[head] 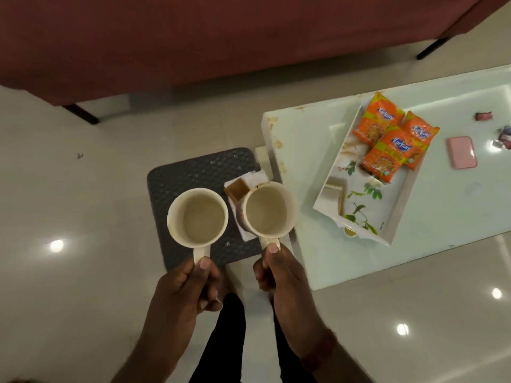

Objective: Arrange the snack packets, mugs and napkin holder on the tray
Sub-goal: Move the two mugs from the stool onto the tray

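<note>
Thumb on top of the handle, the left grip (182, 288) is clamped on a cream mug (201, 217); the right grip (284, 283) is clamped the same way on a second mug (269, 208). Both are upright, empty and close side by side. Below them a dark mat (193, 172) lies on the pale floor (83, 189), and the napkin holder (235, 188) — brown, with white napkins — is partly hidden behind the second mug. To the right, on the glass counter (304, 150), the flowered tray (356, 189) carries three orange snack packets (387, 153) at its far end. A pink case (462, 156) lies beside it.
</note>
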`<state>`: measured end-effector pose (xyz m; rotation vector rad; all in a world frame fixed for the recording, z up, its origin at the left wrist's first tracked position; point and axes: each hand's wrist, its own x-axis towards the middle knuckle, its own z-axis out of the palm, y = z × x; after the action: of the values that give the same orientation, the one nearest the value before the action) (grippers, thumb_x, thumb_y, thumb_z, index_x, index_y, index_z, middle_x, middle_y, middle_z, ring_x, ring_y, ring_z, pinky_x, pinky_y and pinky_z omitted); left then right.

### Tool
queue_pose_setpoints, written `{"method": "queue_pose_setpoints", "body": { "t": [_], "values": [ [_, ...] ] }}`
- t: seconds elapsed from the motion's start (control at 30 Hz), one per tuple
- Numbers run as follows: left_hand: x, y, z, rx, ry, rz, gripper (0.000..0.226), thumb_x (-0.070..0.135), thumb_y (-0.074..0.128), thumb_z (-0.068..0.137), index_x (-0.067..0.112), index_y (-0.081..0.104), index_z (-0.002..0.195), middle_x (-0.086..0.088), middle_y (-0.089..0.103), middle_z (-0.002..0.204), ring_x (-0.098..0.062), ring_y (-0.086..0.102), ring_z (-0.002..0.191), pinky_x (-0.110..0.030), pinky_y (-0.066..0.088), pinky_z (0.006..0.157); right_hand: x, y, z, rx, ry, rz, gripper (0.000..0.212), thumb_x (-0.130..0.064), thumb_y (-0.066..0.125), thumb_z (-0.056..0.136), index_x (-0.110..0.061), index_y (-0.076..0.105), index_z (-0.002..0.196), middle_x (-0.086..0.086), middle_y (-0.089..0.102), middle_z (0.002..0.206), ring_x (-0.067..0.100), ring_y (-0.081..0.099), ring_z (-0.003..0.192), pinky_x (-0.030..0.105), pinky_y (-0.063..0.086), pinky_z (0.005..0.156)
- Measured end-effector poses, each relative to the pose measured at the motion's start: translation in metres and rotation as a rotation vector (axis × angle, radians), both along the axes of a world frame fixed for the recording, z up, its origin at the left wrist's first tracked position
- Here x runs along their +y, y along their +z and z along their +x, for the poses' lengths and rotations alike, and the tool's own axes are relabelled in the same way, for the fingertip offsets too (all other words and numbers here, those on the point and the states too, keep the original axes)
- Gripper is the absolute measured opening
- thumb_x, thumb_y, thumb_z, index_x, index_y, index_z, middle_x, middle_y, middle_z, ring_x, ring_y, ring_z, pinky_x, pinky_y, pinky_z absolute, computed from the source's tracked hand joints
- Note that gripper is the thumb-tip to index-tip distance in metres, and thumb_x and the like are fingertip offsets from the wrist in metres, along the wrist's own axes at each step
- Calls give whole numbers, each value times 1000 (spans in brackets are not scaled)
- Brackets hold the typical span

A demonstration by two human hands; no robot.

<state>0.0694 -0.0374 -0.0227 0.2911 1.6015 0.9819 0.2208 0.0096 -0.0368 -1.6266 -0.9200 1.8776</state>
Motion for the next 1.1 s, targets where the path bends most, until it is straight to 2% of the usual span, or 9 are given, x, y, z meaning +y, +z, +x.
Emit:
{"method": "queue_pose_setpoints", "body": {
  "t": [0.13,0.27,0.4,0.47,0.53,0.6,0.7,0.93,1.1],
  "values": [
    [37,7,35,-19,-29,9,31,39,54,79,14,68,67,-5,49,49,-7,39,39,-27,53,47,20,11,39,4,-122,26,37,-52,45,90,-32,50,60,-4,44,60,11,39,59,22,35,55],
    [77,2,77,-5,-97,31,34,34,51,89,5,63,77,-5,47,49,-8,39,39,-31,48,48,42,12,86,-37,-183,119,45,-47,41,100,-32,44,57,-9,40,53,8,35,52,15,33,50],
    [115,-11,119,2,-208,93,31,33,49,93,13,63,74,-2,48,52,-5,42,43,-22,51,48,62,2,135,-99,-270,169,43,-32,38,104,-22,39,62,-1,40,57,11,34,54,17,33,53],
    [132,-22,141,-8,-255,100,32,32,49,95,18,65,70,-1,49,52,-5,43,44,-22,50,49,72,-8,159,-117,-317,163,40,-30,37,105,-16,38,67,1,40,58,12,34,55,17,33,53],
    [147,-35,159,-27,-282,90,32,34,50,93,15,64,72,-1,49,51,-7,45,44,-22,49,47,83,-18,178,-124,-352,152,39,-29,37,105,-12,38,70,1,39,59,13,33,55,17,32,52],
    [163,-51,178,-66,-327,87,33,38,51,89,10,63,76,-2,50,51,-9,47,46,-22,49,47,94,-33,197,-137,-400,143,38,-28,37,105,-11,39,71,4,38,61,13,32,55,15,33,51],
    [180,-80,202,-102,-388,69,31,35,52,93,16,64,72,-2,52,53,-11,52,49,-26,51,49,108,-57,219,-155,-439,132,40,-28,37,106,-13,38,69,6,36,61,10,33,53,12,35,51],
    [217,-139,247,-52,-518,56,33,30,48,100,15,61,74,0,54,55,-8,51,49,-25,52,52,141,-117,248,-167,-463,22,35,-24,37,103,-18,34,69,3,33,63,10,30,55,24,29,53],
    [237,-165,261,-31,-558,27,33,31,47,101,10,59,79,2,53,53,-9,50,51,-25,54,55,152,-147,251,-166,-454,-38,36,-26,36,102,-20,33,67,-3,33,60,9,29,53,26,28,55]
  ]
}}
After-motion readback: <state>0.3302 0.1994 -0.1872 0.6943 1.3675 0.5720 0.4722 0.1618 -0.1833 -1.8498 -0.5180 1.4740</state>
